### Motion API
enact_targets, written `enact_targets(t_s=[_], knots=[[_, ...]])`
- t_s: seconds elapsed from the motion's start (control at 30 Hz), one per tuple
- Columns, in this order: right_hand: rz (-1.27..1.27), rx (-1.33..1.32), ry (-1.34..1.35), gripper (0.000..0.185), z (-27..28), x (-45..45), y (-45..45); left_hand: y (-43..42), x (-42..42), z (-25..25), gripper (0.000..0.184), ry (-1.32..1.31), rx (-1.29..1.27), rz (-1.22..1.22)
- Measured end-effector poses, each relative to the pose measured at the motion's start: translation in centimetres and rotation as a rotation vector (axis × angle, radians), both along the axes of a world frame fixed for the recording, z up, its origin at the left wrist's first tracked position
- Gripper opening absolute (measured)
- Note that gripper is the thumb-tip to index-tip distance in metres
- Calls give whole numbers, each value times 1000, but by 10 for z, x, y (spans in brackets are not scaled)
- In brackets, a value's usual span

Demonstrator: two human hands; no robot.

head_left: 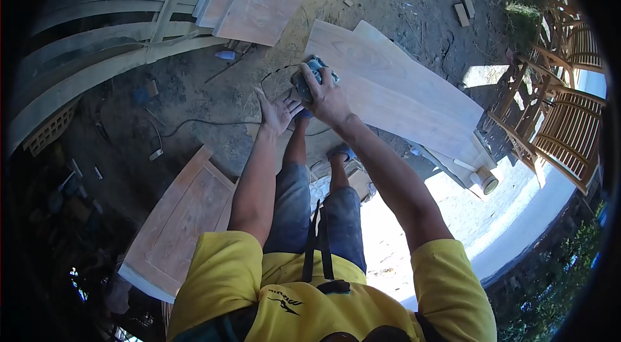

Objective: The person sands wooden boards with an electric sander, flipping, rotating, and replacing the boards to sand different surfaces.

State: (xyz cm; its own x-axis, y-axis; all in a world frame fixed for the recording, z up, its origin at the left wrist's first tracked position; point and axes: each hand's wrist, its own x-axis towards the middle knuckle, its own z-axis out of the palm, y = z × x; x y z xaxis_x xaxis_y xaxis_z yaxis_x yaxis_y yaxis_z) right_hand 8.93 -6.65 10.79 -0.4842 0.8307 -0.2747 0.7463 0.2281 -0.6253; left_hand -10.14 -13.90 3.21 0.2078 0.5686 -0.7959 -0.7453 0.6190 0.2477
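Observation:
My right hand (328, 100) is wrapped round a teal and black power sander (315, 69), held at the left end of a wide wooden panel (401, 93). Whether the sander's base touches the wood I cannot tell. Just left of it, my left hand (278, 114) is turned palm up with its fingers spread, and nothing lies in it. Its fingertips come close to the sander; contact is unclear. A dark cord (278, 72) runs leftward from near the sander.
Panelled wooden doors stand at upper left (259, 2) and lower left (184, 219). A slatted wooden frame (110, 51) fills the left side. Wooden chairs (563, 122) stand at right, near a tin can (485, 180). A cable (207, 121) crosses the dirt ground.

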Motion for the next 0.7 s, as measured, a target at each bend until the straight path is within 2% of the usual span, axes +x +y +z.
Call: enact_targets(t_s=[0.13,0.23,0.33,0.43,0.5,0.53,0.7], knots=[[150,24,-36,108,-1,6,-20,-6,2,1,150,34,-16,34],[47,42,-46,104,2,-3,11,-8,-5,-13,150,0,-1,-5],[-242,113,-8,94,7,-16,58,-13,-2,-15,150,25,-14,1],[-265,172,12,95,6,-18,69,-12,-1,-11,150,-17,27,56],[-95,82,9,95,10,-11,54,-13,-3,-12,151,-33,15,61],[-61,191,20,100,3,-10,38,-14,-4,-13,152,-42,-4,67],[54,26,-21,103,8,24,-37,-13,-8,-18,153,-51,-14,35]])
